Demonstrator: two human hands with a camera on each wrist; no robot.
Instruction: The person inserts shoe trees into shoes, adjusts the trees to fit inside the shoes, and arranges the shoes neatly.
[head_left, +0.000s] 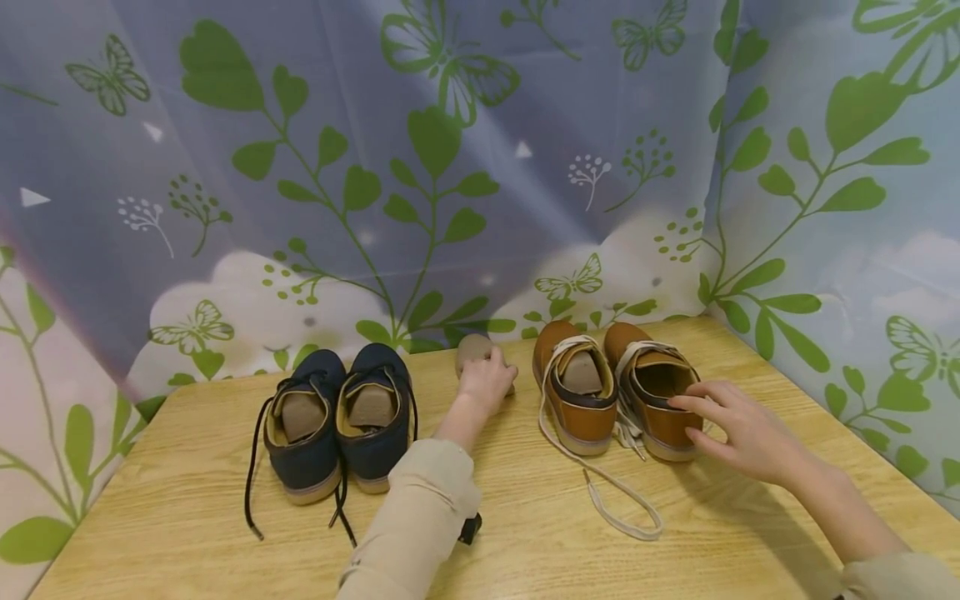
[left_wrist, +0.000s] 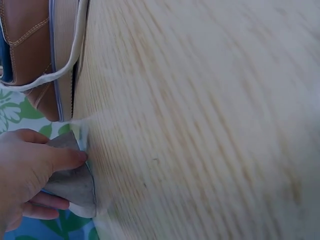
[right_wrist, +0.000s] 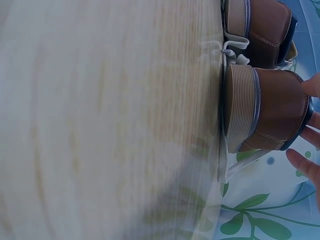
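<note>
At the back of the table, between the two pairs of shoes, my left hand (head_left: 486,382) pinches a beige-grey shoe insert (head_left: 474,348). In the left wrist view the thumb lies on one face of the insert (left_wrist: 70,172) and the fingers are behind it. My right hand (head_left: 738,429) is at the heel of the right brown shoe (head_left: 660,421), fingers spread and fingertips touching around its collar. That shoe's dark inside shows. The left brown shoe (head_left: 588,425) has a similar beige insert (head_left: 582,372) in its opening.
A pair of navy shoes, the left one (head_left: 300,467) and the right one (head_left: 372,454), stands to the left with beige inserts inside and dark laces hanging. A loose white lace (head_left: 626,525) trails over the wooden table (head_left: 540,550). Patterned cloth (head_left: 360,275) hangs behind.
</note>
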